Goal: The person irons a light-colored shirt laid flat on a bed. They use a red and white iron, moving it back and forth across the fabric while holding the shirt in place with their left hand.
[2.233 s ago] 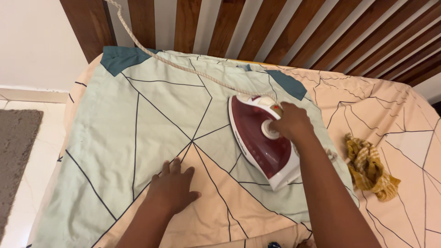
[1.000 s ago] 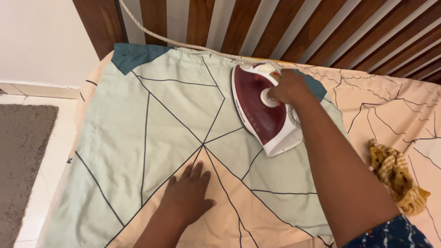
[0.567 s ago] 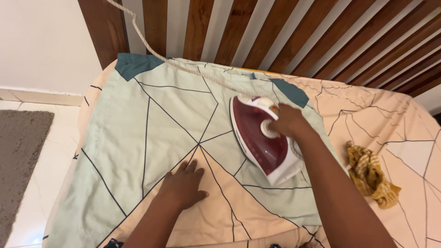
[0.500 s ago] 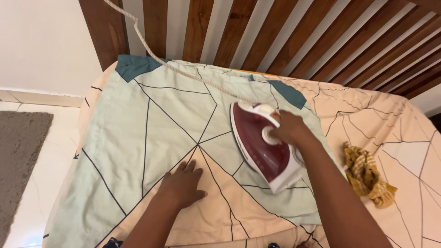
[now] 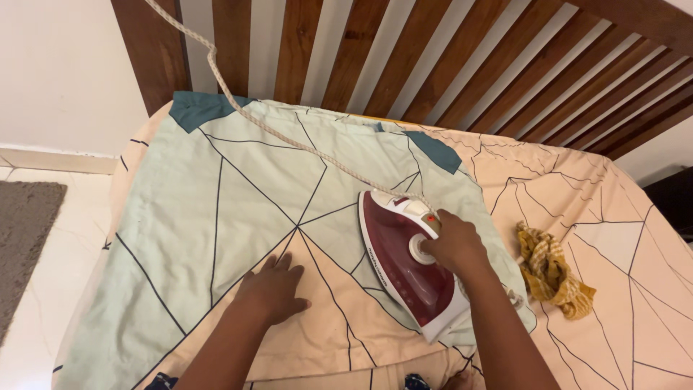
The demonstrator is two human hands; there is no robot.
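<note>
Pressing flat on the cloth nearest the camera, the left hand [image 5: 273,289] lies palm down with its fingers spread, holding nothing, on the peach part of a pillowcase [image 5: 238,209] patterned with thin dark lines. Just to the right, the right hand [image 5: 455,245] has its grip wrapped around the handle of a maroon and white iron [image 5: 411,263], fingers closed over the top so the handle is mostly hidden beneath them. The iron's soleplate sits flat on the pillowcase, its pointed nose aimed toward the near edge and its heel toward the headboard. The two hands are near each other but apart, with a strip of fabric between them.

The pillowcase is spread across the bed [image 5: 635,289], pale mint green over most of its far half, with teal corners at the far left and far right. It rests on a peach bed sheet that carries the same dark line pattern. To the right of the iron, well clear of the hands, a crumpled mustard-yellow cloth [image 5: 552,271] lies on the sheet.

From the iron's heel a braided pale cord [image 5: 289,137] runs diagonally across the pillowcase, up and left, past the headboard [image 5: 433,58] of dark wooden slats. At far left, a grey rug [image 5: 25,238] lies on the pale tiled floor.
</note>
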